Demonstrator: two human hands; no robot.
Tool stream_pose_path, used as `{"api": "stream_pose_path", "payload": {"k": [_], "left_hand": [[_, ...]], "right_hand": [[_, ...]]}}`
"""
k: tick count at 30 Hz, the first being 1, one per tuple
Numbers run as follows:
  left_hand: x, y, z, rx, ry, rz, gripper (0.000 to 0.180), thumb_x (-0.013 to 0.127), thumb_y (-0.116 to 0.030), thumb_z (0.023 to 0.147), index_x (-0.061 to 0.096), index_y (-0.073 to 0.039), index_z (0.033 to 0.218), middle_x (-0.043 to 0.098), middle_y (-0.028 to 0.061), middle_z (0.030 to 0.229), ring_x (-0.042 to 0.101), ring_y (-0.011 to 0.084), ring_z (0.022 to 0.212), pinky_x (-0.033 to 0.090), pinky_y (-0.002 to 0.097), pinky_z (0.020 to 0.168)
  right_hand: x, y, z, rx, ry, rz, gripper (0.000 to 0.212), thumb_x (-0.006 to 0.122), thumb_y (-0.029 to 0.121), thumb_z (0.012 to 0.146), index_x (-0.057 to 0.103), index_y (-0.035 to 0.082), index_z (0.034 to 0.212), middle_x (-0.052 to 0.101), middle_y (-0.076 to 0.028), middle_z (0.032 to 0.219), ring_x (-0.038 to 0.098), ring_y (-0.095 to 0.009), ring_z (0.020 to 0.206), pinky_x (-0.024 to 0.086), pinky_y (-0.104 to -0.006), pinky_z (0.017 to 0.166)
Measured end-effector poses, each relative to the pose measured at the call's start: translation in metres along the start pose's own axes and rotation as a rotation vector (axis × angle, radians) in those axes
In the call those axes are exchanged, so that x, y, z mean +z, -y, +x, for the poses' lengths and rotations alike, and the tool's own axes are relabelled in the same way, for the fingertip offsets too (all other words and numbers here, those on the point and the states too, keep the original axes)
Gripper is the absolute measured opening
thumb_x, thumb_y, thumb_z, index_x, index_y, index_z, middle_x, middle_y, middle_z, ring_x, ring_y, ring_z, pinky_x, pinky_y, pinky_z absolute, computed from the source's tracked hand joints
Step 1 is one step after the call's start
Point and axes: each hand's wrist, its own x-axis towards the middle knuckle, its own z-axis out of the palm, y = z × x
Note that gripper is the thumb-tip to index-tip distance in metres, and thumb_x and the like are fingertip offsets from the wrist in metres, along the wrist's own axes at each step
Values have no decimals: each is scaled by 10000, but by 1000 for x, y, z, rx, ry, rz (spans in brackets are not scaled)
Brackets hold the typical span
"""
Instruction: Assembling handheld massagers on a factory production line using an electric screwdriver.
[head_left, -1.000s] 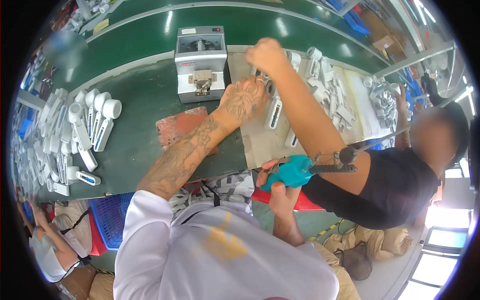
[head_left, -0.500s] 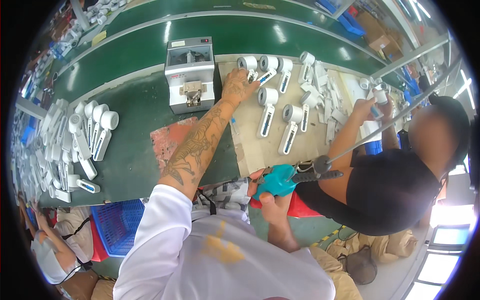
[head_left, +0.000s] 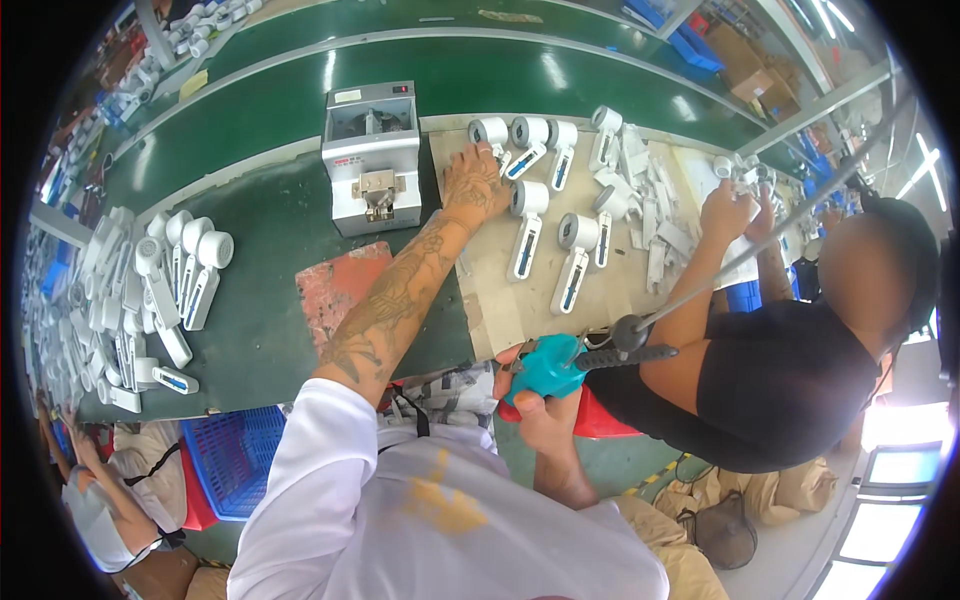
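My left hand (head_left: 474, 187) reaches forward across the bench, its fingers curled over the handle of a white shower-head-shaped handset (head_left: 488, 131); the hand covers most of that handle. Beside it lie similar handsets (head_left: 530, 131), each with a round head and a blue strip along the handle. Another handset (head_left: 526, 235) rests just right of my wrist. Down by the bench's front edge, my right hand (head_left: 545, 415) is wrapped round a teal power screwdriver (head_left: 550, 368), whose dark shaft end points right.
A grey screw-feeder machine (head_left: 372, 160) stands left of my left hand. White handsets pile up at the left (head_left: 150, 300), loose white parts at the right (head_left: 655, 205). A co-worker (head_left: 760, 370) sits close on the right. A blue basket (head_left: 235, 460) is below the bench.
My left hand has shifted slightly left and now covers more of the handset's handle. The screwdriver in my right hand stays nearly where it was. The co-worker's hands moved a little.
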Motion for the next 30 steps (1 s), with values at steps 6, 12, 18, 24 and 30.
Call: {"api": "stream_pose_path", "payload": {"k": [6, 12, 18, 24, 30], "left_hand": [[-52, -56, -44, 194, 103, -63, 464, 650, -342, 851, 567, 3, 1149, 606, 151, 1056, 600, 351, 1038, 501, 492, 825], [-23, -27, -95, 257, -109, -61, 336, 663, -347, 836, 638, -60, 1009, 625, 86, 915, 642, 283, 881, 522, 465, 780], [-132, 31, -148, 421, -57, -425, 210, 746, -189, 805, 695, -41, 945, 667, 129, 956, 642, 344, 993, 513, 438, 941], [-174, 95, -175, 173, 36, -441, 171, 716, -158, 837, 692, -57, 973, 663, 118, 979, 625, 324, 987, 470, 454, 938], [-163, 114, -172, 358, -5, -199, 223, 662, -201, 902, 687, -105, 1103, 629, 74, 1157, 587, 288, 1051, 472, 439, 921]], "right_hand": [[-12, -7, 0, -77, -54, 35, 520, 764, 282, 871, 552, -71, 1188, 646, -148, 1048, 597, -159, 740, 486, -302, 625], [-1, -6, 18, -11, -13, -103, 567, 727, 383, 897, 559, -74, 1186, 638, -115, 960, 625, -192, 774, 506, -330, 695], [22, 6, 40, -12, -72, -157, 661, 619, 491, 960, 519, -107, 1226, 595, -97, 813, 610, -219, 761, 492, -349, 707], [56, -13, 92, -51, -16, 102, 626, 550, 609, 957, 530, -15, 1012, 514, -72, 712, 501, -180, 647, 424, -321, 599], [127, -28, 196, -310, 1, 84, 529, 593, 508, 978, 568, -19, 1016, 561, -50, 714, 552, -145, 599, 438, -284, 529]]}}
